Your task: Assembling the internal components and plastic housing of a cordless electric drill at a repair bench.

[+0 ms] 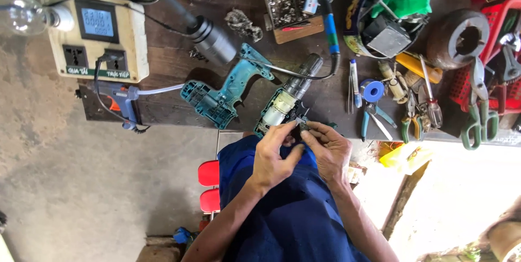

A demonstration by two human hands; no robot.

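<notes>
Both hands at frame centre: left hand [274, 159] and right hand [328, 150] pinch the small black part [300, 126] beside the drill motor [285, 104].

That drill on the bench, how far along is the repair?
Done: the drill is opened, one teal shell half lying apart. In hand: both hands, left hand and right hand, pinch a small dark part beside the exposed motor. Left: the shell is not yet closed.
</notes>
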